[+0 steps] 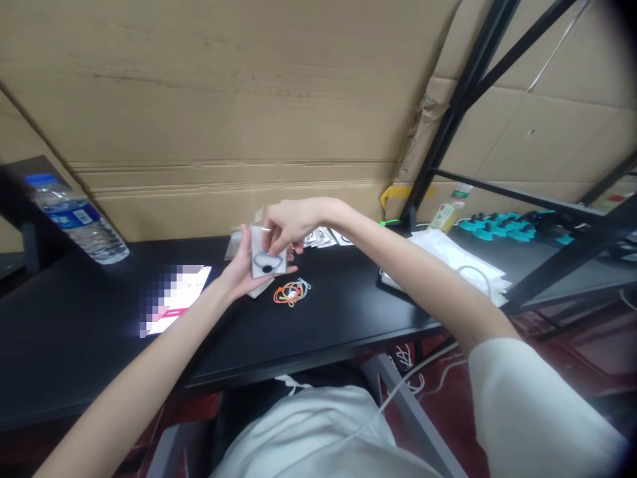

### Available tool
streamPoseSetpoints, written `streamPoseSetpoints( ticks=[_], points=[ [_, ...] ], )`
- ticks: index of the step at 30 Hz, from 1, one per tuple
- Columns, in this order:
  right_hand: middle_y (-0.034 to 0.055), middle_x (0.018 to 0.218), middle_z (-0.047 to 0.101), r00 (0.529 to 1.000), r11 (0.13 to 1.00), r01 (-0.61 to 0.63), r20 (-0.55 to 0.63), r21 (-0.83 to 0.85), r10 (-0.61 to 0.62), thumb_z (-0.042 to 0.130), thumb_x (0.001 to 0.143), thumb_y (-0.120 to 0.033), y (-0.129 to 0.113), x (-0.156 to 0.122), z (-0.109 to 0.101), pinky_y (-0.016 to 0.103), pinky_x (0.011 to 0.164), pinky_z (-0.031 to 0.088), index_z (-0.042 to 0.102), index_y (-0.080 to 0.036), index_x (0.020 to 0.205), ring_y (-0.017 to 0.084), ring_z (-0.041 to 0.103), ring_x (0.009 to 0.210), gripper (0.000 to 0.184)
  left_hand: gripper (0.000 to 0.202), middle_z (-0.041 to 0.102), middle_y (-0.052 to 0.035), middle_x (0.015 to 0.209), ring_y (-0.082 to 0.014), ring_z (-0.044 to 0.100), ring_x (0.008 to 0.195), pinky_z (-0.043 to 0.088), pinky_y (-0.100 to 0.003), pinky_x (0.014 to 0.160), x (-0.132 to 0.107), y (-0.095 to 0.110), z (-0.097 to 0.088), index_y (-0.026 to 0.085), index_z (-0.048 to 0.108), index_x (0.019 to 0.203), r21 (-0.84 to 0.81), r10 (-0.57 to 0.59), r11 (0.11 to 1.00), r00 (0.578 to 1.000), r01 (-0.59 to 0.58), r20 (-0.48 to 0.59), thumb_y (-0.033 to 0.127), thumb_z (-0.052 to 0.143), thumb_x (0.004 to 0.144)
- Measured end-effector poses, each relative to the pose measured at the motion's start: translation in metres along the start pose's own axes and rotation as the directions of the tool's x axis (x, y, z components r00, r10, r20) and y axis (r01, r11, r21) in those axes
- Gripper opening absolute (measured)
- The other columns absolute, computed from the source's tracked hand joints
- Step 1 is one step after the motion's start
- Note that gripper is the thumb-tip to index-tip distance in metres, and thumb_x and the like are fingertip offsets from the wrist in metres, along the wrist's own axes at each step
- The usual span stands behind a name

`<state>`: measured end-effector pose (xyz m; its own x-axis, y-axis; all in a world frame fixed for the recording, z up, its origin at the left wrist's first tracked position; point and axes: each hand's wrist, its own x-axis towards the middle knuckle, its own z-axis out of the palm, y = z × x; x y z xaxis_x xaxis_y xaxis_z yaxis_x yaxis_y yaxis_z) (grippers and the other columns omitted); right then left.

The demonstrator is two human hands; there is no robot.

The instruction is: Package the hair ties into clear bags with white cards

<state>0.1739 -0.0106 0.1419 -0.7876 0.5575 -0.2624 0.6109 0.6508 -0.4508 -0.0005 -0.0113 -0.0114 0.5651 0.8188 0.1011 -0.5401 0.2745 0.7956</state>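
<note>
My left hand [239, 271] holds a small stack of clear packets [267, 262] above the black table [99, 332]; the front packet shows a dark ring-shaped item. My right hand [288, 224] reaches over from the right and pinches the top edge of the front packet. Just below the hands, a tangle of orange, yellow and white rubber bands [291, 292] lies on the table. More small packets [326, 237] lie in a row behind the hands.
A water bottle [74, 218] lies at the table's left. A lit phone [174, 297] rests left of my hands. White plastic bags [458, 262] sit at right, teal parts [502, 227] behind them. Cardboard sheets [223, 99] back the table; a black metal frame [448, 126] stands right.
</note>
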Motion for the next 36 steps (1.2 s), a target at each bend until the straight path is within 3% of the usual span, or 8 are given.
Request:
streamPoseSetpoints(
  ticks=[9, 13, 19, 22, 28, 31, 36],
  points=[
    [0.0024, 0.077, 0.077, 0.994, 0.997, -0.058, 0.100, 0.055, 0.052, 0.081, 0.088, -0.027, -0.004, -0.001, 0.000, 0.026, 0.064, 0.057, 0.080, -0.011, 0.115, 0.014, 0.071, 0.064, 0.031, 0.087, 0.080, -0.0173, 0.117, -0.0332, 0.077, 0.108, 0.058, -0.061, 0.103, -0.002, 0.001, 0.006, 0.017, 0.072, 0.131, 0.100, -0.013, 0.995, 1.000, 0.014, -0.006, 0.089, 0.039, 0.092],
    [0.0011, 0.077, 0.076, 0.984, 0.990, -0.067, 0.170, 0.123, 0.046, 0.083, 0.088, -0.033, 0.000, -0.001, 0.004, 0.027, 0.067, 0.059, 0.077, -0.014, 0.121, 0.015, 0.073, 0.068, 0.039, 0.083, 0.080, -0.0175, 0.117, -0.0328, 0.077, 0.108, 0.061, -0.054, 0.100, -0.003, 0.001, 0.009, 0.018, 0.072, 0.130, 0.197, -0.015, 0.980, 1.000, 0.011, 0.021, 0.086, 0.041, 0.094],
    [0.0030, 0.085, 0.078, 0.977, 0.983, -0.069, 0.209, 0.168, 0.033, 0.075, 0.094, -0.028, 0.005, -0.001, 0.009, 0.028, 0.067, 0.061, 0.071, -0.012, 0.132, 0.015, 0.074, 0.069, 0.041, 0.081, 0.081, -0.0170, 0.110, -0.0314, 0.079, 0.103, 0.063, -0.046, 0.096, -0.004, 0.001, 0.006, 0.017, 0.075, 0.123, 0.240, -0.023, 0.971, 0.999, 0.017, 0.024, 0.085, 0.041, 0.095],
    [0.0043, 0.088, 0.079, 0.981, 0.983, -0.050, 0.194, 0.177, 0.015, 0.078, 0.091, -0.030, 0.008, -0.001, 0.009, 0.027, 0.067, 0.061, 0.071, -0.012, 0.131, 0.015, 0.074, 0.070, 0.044, 0.082, 0.082, -0.0165, 0.109, -0.0307, 0.079, 0.102, 0.063, -0.045, 0.096, -0.003, 0.002, 0.005, 0.017, 0.074, 0.125, 0.225, -0.034, 0.974, 0.999, 0.029, 0.015, 0.084, 0.039, 0.096],
    [0.0054, 0.087, 0.079, 0.997, 0.979, -0.063, 0.059, 0.196, 0.052, 0.084, 0.085, -0.037, 0.007, -0.009, 0.005, 0.028, 0.070, 0.060, 0.075, -0.013, 0.122, 0.018, 0.076, 0.076, 0.045, 0.081, 0.081, -0.0167, 0.109, -0.0318, 0.078, 0.102, 0.064, -0.055, 0.093, -0.001, 0.000, 0.006, 0.016, 0.071, 0.127, 0.152, -0.012, 0.988, 0.999, 0.004, 0.052, 0.084, 0.037, 0.097],
    [0.0061, 0.091, 0.080, 0.997, 0.979, -0.079, 0.012, 0.190, 0.078, 0.080, 0.089, -0.033, 0.004, -0.013, 0.004, 0.028, 0.071, 0.060, 0.075, -0.012, 0.118, 0.017, 0.075, 0.073, 0.037, 0.081, 0.079, -0.0161, 0.100, -0.0298, 0.079, 0.094, 0.066, -0.052, 0.089, 0.001, -0.003, 0.005, 0.014, 0.073, 0.121, 0.137, 0.002, 0.991, 0.997, -0.012, 0.072, 0.083, 0.037, 0.097],
    [0.0045, 0.093, 0.080, 0.998, 0.950, -0.047, -0.025, 0.310, 0.058, 0.084, 0.082, -0.026, 0.004, -0.013, 0.011, 0.026, 0.072, 0.059, 0.075, -0.013, 0.111, 0.014, 0.074, 0.073, 0.032, 0.078, 0.078, -0.0135, 0.093, -0.0280, 0.079, 0.084, 0.067, -0.047, 0.084, 0.003, -0.007, 0.003, 0.016, 0.073, 0.118, 0.158, 0.003, 0.987, 0.997, -0.016, 0.082, 0.083, 0.038, 0.097]
  ],
)
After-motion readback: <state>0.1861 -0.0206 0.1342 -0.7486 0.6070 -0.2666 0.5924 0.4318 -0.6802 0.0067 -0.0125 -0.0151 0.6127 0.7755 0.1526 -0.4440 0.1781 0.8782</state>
